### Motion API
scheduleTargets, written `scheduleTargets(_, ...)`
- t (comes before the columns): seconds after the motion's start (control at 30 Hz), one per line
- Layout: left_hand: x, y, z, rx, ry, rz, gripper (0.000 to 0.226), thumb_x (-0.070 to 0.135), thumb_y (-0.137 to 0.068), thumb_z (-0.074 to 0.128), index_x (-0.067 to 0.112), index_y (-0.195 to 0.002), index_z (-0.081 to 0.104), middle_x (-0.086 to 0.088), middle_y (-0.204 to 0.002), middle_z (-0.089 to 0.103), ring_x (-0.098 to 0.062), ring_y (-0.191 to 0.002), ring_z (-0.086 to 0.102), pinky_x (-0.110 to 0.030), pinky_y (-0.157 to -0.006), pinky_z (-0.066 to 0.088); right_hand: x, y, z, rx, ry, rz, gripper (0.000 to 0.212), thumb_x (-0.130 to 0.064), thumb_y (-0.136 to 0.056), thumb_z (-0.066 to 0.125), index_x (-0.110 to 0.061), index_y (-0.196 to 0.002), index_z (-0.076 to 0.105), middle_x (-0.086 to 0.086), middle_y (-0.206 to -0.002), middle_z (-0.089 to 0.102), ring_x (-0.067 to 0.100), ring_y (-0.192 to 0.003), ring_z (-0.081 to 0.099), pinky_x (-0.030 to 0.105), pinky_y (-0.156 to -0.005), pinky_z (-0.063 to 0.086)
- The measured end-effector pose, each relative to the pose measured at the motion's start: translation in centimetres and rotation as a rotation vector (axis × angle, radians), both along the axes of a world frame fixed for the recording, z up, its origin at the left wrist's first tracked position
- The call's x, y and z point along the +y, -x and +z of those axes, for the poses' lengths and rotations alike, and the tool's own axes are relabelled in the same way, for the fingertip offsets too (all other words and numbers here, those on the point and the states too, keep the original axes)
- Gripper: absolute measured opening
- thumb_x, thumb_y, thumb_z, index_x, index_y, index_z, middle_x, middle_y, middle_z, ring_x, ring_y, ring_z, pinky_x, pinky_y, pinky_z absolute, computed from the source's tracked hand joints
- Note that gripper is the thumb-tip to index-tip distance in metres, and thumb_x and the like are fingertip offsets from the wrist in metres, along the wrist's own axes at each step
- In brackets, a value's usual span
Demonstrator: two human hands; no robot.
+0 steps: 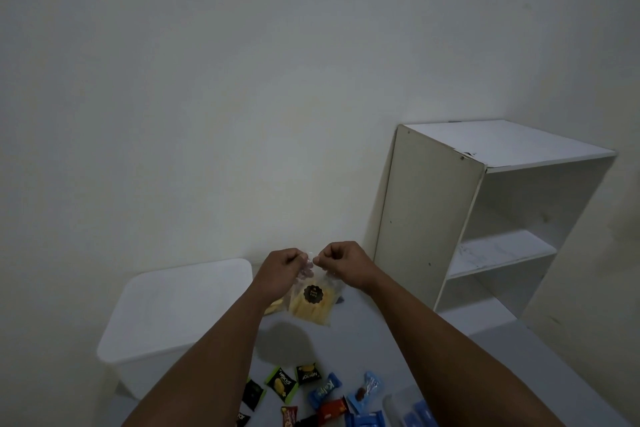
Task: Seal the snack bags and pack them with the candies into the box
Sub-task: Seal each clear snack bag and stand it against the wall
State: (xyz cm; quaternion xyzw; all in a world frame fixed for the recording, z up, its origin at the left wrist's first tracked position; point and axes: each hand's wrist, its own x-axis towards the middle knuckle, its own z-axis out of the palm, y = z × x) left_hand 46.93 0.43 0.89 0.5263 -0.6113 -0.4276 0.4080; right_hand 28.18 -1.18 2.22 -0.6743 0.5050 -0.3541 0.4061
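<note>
Above the tabletop (pixel 363 329), both hands meet at the mouth of a clear snack bag (pixel 313 302) and hold it up in the air. Left hand (pixel 282 262) has a closed grip — fingers curled into a loose fist, thumb and forefinger pinched on the bag's top edge at its left side. Right hand (pixel 341 262) mirrors it, pinched tight on the same edge just to the right, so the two grips nearly touch. Between them the clear plastic is crumpled; whether the seal is pressed closed I cannot tell.

Below the grips the bag hangs down, tilted a little, with yellow chips (pixel 311 314) filling its lower half and a round black sticker (pixel 312 294) on its front. Its shadow falls on the tabletop beneath. A second bit of yellow snack (pixel 276 306) shows just left of the bag, mostly hidden behind the left forearm.

Left of the hands sits a white box (pixel 173 315), its lid on, resting on the tabletop. Nearer the camera, between the forearms, lie the candies — green-and-black packets (pixel 281 387), blue ones (pixel 324 392) and a red one (pixel 332 411) — spread flat and well apart from the bag. To the right stands a white shelf (pixel 502 218) against the wall.
</note>
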Motion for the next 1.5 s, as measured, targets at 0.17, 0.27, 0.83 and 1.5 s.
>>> scheduleTargets(0.17,0.0,0.6,-0.8,-0.035,0.037,0.019,0.028,0.015,-0.103,0.049,0.01,-0.087,0.071,-0.006,-0.085,0.077,-0.023,-0.084,0.074,-0.03,-0.073,0.056,0.2,-0.1,-0.5,0.013,0.011,-0.002,0.014,-0.015,-0.093,0.07,-0.003,-0.085,0.07,-0.001,-0.066,0.06,-0.002,-0.051,0.054,0.012,-0.054,0.045)
scheduleTargets(0.27,-0.4,0.5,-1.2,-0.009,0.037,0.075,0.028,0.018,-0.103,0.05,0.012,-0.086,0.071,-0.006,-0.085,0.076,-0.025,-0.085,0.073,-0.039,-0.078,0.058,0.4,0.7,-1.0,-0.055,-0.033,-0.039,0.013,-0.017,-0.089,0.074,-0.009,-0.08,0.072,-0.001,-0.068,0.065,0.005,-0.06,0.059,0.017,-0.058,0.049)
scheduleTargets(0.83,-2.3,6.1,-7.8,0.286,-0.269,0.147,0.025,0.022,-0.103,0.053,0.011,-0.093,0.072,-0.014,-0.096,0.073,-0.028,-0.088,0.07,-0.038,-0.075,0.06,1.4,8.2,-9.2,-0.182,-0.468,-0.149,0.027,-0.031,-0.091,0.072,-0.009,-0.106,0.072,0.008,-0.105,0.075,0.021,-0.099,0.07,0.039,-0.086,0.057)
scheduleTargets(1.5,-15.4,17.8,-22.9,-0.176,-0.65,0.19,0.008,0.024,-0.096,0.061,0.024,-0.088,0.063,-0.01,-0.092,0.072,-0.025,-0.081,0.073,-0.047,-0.073,0.063,-15.8,14.4,-22.3,-0.216,-0.454,-0.513,0.023,-0.01,-0.096,0.059,-0.025,-0.083,0.071,0.0,-0.089,0.071,0.02,-0.086,0.066,0.033,-0.077,0.054)
